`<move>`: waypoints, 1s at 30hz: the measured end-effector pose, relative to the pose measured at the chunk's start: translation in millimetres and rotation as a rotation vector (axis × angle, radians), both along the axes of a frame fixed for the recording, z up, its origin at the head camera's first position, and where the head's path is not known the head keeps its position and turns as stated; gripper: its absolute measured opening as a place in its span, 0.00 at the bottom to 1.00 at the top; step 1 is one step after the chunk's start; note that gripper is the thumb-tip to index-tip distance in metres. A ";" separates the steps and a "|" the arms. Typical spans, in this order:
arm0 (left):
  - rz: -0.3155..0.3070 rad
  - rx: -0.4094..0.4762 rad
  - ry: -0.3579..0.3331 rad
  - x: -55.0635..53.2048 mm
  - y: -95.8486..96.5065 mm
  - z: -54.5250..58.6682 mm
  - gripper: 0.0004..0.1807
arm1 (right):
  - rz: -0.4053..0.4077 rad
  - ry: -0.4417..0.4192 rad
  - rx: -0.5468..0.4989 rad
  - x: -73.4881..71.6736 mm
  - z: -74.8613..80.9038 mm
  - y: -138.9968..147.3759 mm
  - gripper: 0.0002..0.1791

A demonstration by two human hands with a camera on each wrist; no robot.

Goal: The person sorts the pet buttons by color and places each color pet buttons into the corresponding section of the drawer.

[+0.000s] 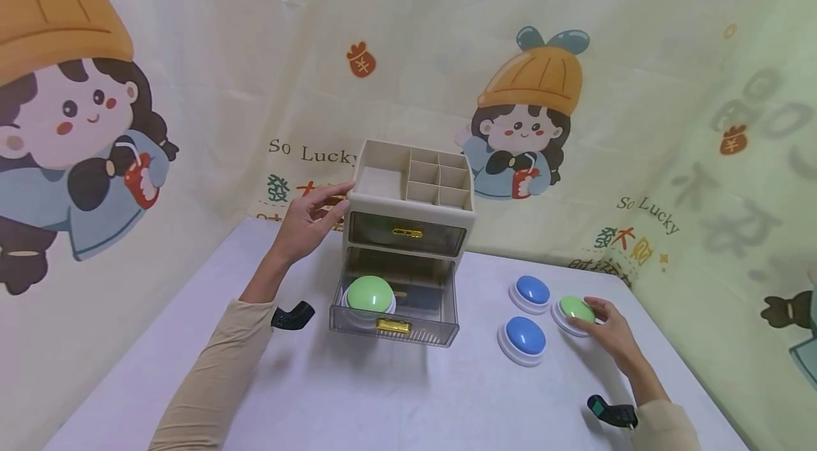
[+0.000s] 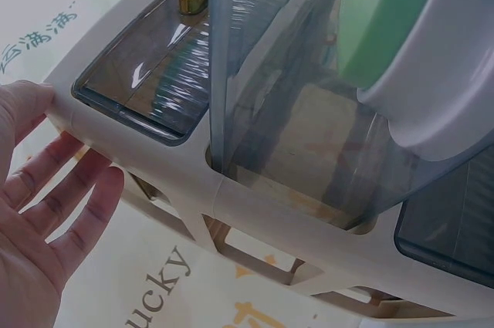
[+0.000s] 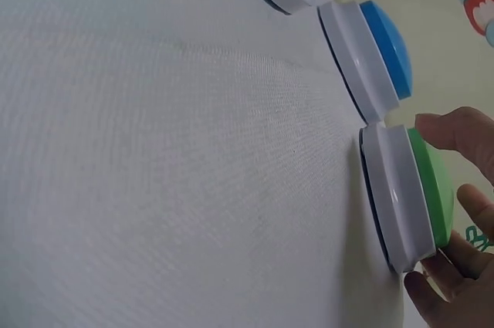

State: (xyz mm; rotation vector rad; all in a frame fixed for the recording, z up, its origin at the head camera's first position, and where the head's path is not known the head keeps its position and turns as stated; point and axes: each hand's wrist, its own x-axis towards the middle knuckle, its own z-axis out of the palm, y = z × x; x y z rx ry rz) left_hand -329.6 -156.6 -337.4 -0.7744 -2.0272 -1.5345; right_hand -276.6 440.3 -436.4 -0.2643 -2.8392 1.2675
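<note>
A beige desktop drawer organizer (image 1: 411, 204) stands on the table, its lower see-through drawer (image 1: 393, 327) pulled out. Inside that drawer sits a green push button (image 1: 370, 293) with a white base. My left hand (image 1: 310, 224) rests against the organizer's upper left side; in the left wrist view the thumb (image 2: 29, 103) meets the frame's edge and the fingers spread along its side. At the right, my right hand (image 1: 613, 329) holds a second green push button (image 1: 576, 310) on the table, thumb at one edge and fingers at the other. Two blue push buttons (image 1: 532, 289) (image 1: 525, 335) lie beside it.
The organizer's top has several open compartments (image 1: 440, 178), and its upper drawer (image 1: 407, 233) is closed. Dark wrist devices (image 1: 293, 316) (image 1: 611, 411) show near both forearms. A printed cloth (image 1: 408, 47) hangs behind and around the white table (image 1: 472, 408).
</note>
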 end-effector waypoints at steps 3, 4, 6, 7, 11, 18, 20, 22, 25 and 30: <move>-0.001 0.002 -0.002 0.4 0.8 0.1 0.22 | 0.005 -0.020 -0.007 -3.0 -1.4 1.8 0.53; -0.001 0.001 -0.001 0.4 1.0 -0.1 0.22 | 0.006 -0.026 -0.008 -4.2 -1.8 2.3 0.53; 0.002 -0.001 -0.001 0.4 1.4 -0.1 0.23 | 0.008 -0.034 -0.013 -6.6 -1.9 2.9 0.53; 0.002 0.000 -0.002 0.5 1.7 -0.1 0.23 | 0.006 -0.040 -0.016 -7.6 -1.5 2.4 0.54; 0.005 -0.001 -0.004 -0.3 2.0 -1.0 0.22 | 0.009 -0.051 -0.014 -10.6 -0.7 1.4 0.54; 0.001 -0.003 -0.003 -2.3 1.2 -0.8 0.22 | 0.007 -0.039 -0.001 -13.9 -4.7 0.6 0.54; -0.002 -0.002 -0.001 -4.2 0.7 -0.8 0.22 | 0.003 -0.035 -0.002 -14.2 -5.1 -0.1 0.53; -0.006 0.000 0.000 -6.1 0.2 -1.0 0.22 | -0.002 -0.030 -0.007 -14.4 -5.7 -0.7 0.53; -0.013 0.001 0.002 -9.5 -0.6 -1.7 0.22 | -0.013 -0.029 -0.014 -14.9 -7.4 -1.8 0.53; -0.019 0.001 0.012 -14.7 -2.6 -3.6 0.23 | -0.033 -0.018 -0.019 -15.7 -10.2 -4.2 0.53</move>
